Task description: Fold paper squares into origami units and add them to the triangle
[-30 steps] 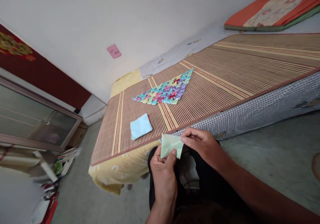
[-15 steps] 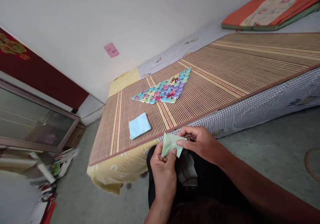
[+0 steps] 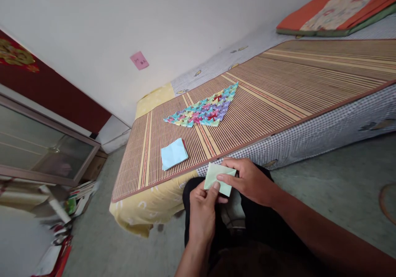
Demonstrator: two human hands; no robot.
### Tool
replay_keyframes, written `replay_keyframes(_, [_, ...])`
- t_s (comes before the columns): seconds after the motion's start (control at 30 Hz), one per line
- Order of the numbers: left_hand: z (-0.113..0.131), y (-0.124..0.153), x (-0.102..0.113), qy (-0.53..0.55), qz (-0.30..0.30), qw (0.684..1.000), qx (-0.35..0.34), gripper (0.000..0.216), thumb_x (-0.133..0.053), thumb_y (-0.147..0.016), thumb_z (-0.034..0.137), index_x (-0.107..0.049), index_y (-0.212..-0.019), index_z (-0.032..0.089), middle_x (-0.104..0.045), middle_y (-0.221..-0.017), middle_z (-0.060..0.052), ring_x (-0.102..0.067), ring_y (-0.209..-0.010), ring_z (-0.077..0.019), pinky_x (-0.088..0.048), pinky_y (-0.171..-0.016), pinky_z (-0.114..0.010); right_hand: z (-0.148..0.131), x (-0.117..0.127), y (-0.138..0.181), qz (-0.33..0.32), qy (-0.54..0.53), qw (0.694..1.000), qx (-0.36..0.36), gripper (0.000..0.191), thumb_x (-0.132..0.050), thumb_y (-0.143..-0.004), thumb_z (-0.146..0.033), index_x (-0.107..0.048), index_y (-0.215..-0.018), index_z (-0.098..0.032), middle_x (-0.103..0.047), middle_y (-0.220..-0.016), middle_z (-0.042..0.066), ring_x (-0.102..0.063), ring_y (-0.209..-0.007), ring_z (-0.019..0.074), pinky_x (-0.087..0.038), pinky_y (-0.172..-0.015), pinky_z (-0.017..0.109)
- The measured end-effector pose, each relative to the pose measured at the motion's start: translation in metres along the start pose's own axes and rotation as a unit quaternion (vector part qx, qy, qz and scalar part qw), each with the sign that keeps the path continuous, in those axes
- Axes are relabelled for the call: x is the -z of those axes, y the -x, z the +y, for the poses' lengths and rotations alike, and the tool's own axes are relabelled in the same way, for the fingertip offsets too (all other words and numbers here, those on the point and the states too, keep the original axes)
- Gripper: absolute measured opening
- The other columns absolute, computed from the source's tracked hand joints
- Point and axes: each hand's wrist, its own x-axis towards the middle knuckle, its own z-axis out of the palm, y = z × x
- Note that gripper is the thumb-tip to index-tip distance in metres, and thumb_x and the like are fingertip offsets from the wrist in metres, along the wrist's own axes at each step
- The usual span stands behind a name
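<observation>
A small square of pale green paper [image 3: 227, 188] is held above my lap, near the bed's front edge. My left hand [image 3: 204, 207] pinches its lower left side, thumb on top and fingers underneath. My right hand [image 3: 247, 181] grips it from the right, its thumb lying across the paper's face. On the mat behind it rests a stack of light blue paper squares [image 3: 173, 154]. Farther back lies a triangular piece [image 3: 204, 110] made of many small folded papers in blue, pink, yellow, purple and red.
A striped woven mat [image 3: 262, 120] covers the bed. Folded orange and floral bedding [image 3: 328, 11] lies at the far right. A pink note [image 3: 139, 60] is stuck on the wall. To the left are a glass-panelled cabinet [image 3: 46, 145] and clutter on the floor [image 3: 58, 244].
The green paper, creased and partly raised before, now lies flat as a neat square between my hands. My right thumb has moved onto its face. The view has shifted slightly.
</observation>
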Motion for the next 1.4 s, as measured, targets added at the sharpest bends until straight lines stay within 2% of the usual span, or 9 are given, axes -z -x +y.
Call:
replay_keyframes(0.13, [0.008, -0.001, 0.001, 0.057, -0.031, 0.996, 0.064, 0.038, -0.086, -0.072, 0.044, -0.081, -0.090, 0.011, -0.075, -0.081, -0.009, -0.061, -0.068, -0.0162, -0.051, -0.053, -0.023, 0.004, 0.003, -0.002, -0.031, -0.042, 0.998, -0.031, 0.023, -0.065, -0.085, -0.039, -0.065, -0.075, -0.018, -0.059, -0.067, -0.001, -0.055, -0.062, 0.0164, -0.041, -0.056, 0.027])
replay_keyframes(0.3, [0.003, -0.006, -0.001, 0.056, 0.036, 0.998, 0.014, 0.025, -0.091, -0.065, 0.032, -0.078, -0.073, 0.012, -0.067, -0.065, -0.001, -0.051, -0.060, -0.0100, -0.041, -0.056, -0.020, 0.010, -0.003, -0.009, -0.048, -0.131, 0.988, -0.070, 0.027, -0.074, -0.078, -0.042, -0.064, -0.072, -0.018, -0.058, -0.064, -0.003, -0.053, -0.062, 0.0152, -0.041, -0.058, 0.026])
replay_keyframes(0.43, [0.001, -0.006, -0.002, 0.099, 0.060, 0.993, 0.013, 0.024, -0.091, -0.066, 0.030, -0.079, -0.077, 0.012, -0.071, -0.072, -0.002, -0.053, -0.065, -0.0107, -0.039, -0.058, -0.021, 0.013, -0.002, -0.009, -0.026, -0.195, 0.975, -0.099, 0.035, -0.077, -0.074, -0.048, -0.059, -0.068, -0.018, -0.054, -0.060, -0.004, -0.050, -0.059, 0.0132, -0.039, -0.057, 0.026])
replay_keyframes(0.6, [0.003, -0.009, -0.004, 0.182, 0.063, 0.978, 0.082, 0.032, -0.094, -0.061, 0.029, -0.080, -0.084, 0.011, -0.074, -0.082, -0.005, -0.056, -0.065, -0.0097, -0.035, -0.051, -0.020, 0.017, 0.007, -0.006, 0.033, -0.164, 0.984, -0.057, 0.038, -0.071, -0.083, -0.052, -0.061, -0.068, -0.018, -0.056, -0.063, -0.003, -0.050, -0.060, 0.0125, -0.041, -0.059, 0.026])
replay_keyframes(0.8, [0.004, -0.015, -0.006, 0.206, 0.063, 0.973, 0.089, 0.031, -0.094, -0.059, 0.025, -0.077, -0.079, 0.010, -0.072, -0.073, -0.004, -0.059, -0.061, -0.0107, -0.039, -0.054, -0.021, 0.028, -0.007, -0.003, -0.084, -0.160, 0.981, -0.076, 0.040, -0.074, -0.082, -0.053, -0.066, -0.068, -0.017, -0.066, -0.065, 0.001, -0.057, -0.060, 0.0147, -0.045, -0.060, 0.027])
replay_keyframes(1.0, [0.007, -0.014, -0.005, 0.221, 0.047, 0.969, 0.098, 0.037, -0.096, -0.058, 0.030, -0.075, -0.079, 0.008, -0.071, -0.069, -0.005, -0.060, -0.057, -0.0094, -0.040, -0.049, -0.017, 0.025, -0.014, 0.000, -0.093, -0.190, 0.975, -0.060, 0.037, -0.073, -0.084, -0.049, -0.064, -0.069, -0.017, -0.064, -0.066, 0.000, -0.056, -0.061, 0.0139, -0.043, -0.061, 0.026])
replay_keyframes(1.23, [0.010, -0.016, -0.003, 0.255, 0.127, 0.949, 0.135, 0.026, -0.092, -0.062, 0.012, -0.075, -0.082, 0.009, -0.075, -0.079, -0.004, -0.064, -0.059, -0.0080, -0.046, -0.045, -0.013, 0.022, -0.017, 0.005, -0.024, -0.017, 0.999, 0.019, 0.026, -0.063, -0.091, -0.033, -0.058, -0.070, -0.018, -0.054, -0.067, -0.002, -0.048, -0.065, 0.0149, -0.037, -0.062, 0.027])
replay_keyframes(1.3, [0.010, -0.017, -0.002, 0.259, 0.134, 0.949, 0.122, 0.019, -0.088, -0.066, 0.008, -0.075, -0.080, 0.010, -0.077, -0.080, -0.006, -0.067, -0.062, -0.0098, -0.052, -0.050, -0.014, 0.022, -0.017, 0.005, -0.024, 0.007, 0.999, 0.022, 0.024, -0.063, -0.090, -0.030, -0.058, -0.069, -0.018, -0.053, -0.067, -0.002, -0.048, -0.065, 0.0150, -0.037, -0.061, 0.027])
replay_keyframes(1.4, [0.007, -0.017, -0.001, 0.264, 0.143, 0.951, 0.077, 0.015, -0.085, -0.068, 0.006, -0.076, -0.079, 0.010, -0.078, -0.081, -0.007, -0.073, -0.077, -0.0156, -0.062, -0.069, -0.022, 0.020, -0.014, 0.004, -0.015, -0.031, 0.999, -0.012, 0.022, -0.066, -0.088, -0.035, -0.061, -0.075, -0.018, -0.052, -0.066, -0.003, -0.048, -0.063, 0.0145, -0.038, -0.060, 0.027])
